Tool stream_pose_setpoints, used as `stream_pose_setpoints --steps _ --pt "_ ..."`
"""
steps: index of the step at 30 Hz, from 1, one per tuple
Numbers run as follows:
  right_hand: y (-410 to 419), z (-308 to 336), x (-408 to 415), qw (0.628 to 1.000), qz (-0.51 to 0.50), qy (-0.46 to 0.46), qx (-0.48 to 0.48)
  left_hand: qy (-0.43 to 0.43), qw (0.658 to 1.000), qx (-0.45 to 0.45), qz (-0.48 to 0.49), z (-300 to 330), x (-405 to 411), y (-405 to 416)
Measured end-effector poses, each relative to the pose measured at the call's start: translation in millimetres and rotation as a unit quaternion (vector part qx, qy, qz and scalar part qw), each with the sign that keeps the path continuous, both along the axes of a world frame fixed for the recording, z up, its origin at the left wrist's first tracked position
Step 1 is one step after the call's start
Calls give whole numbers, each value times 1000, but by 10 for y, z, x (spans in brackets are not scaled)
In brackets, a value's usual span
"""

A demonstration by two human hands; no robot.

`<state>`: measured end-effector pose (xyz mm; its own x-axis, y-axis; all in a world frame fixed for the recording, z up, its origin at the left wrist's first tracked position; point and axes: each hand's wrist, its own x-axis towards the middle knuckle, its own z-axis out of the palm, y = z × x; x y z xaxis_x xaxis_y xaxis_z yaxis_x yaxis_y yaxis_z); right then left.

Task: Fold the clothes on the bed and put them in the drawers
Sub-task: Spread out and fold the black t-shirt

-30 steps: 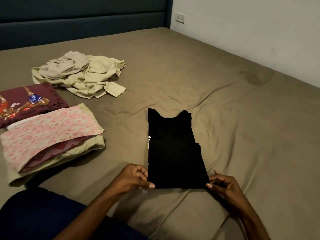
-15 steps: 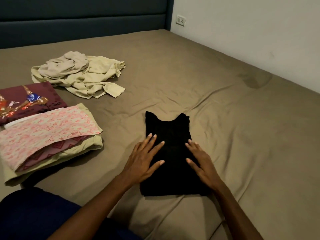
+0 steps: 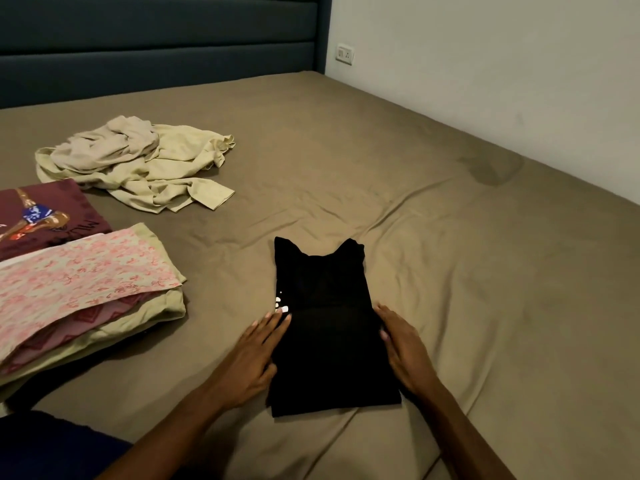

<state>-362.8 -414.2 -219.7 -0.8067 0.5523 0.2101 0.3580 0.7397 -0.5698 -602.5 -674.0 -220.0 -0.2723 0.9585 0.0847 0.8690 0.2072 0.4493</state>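
On the bed, the black top lies folded into a narrow strip; the left hand and right hand, flat on its middle 0.5 s ago, have slid out to its 2 long edges, each grip released, fingers straight (smoothing, I judge, before a cross fold). No drawers show; the folded stack runs off frame, and the beige heap awaits.

Black top: folded narrow, flat on the bed
Left hand: straight fingers along its left edge
Right hand: flat against its right edge
Folded stack: far left
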Motion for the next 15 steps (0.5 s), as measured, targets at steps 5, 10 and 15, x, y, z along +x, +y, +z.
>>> stream_pose_setpoints --steps 5,10,15 --pt "-103 -156 429 998 -33 -10 62 17 998 -53 -6 -34 74 -236" --pt "-75 3 398 991 60 -77 92 75 997 31 -4 -10 31 -56" --pt "-21 201 363 993 116 7 -30 42 984 169 -35 -89 79 -9"
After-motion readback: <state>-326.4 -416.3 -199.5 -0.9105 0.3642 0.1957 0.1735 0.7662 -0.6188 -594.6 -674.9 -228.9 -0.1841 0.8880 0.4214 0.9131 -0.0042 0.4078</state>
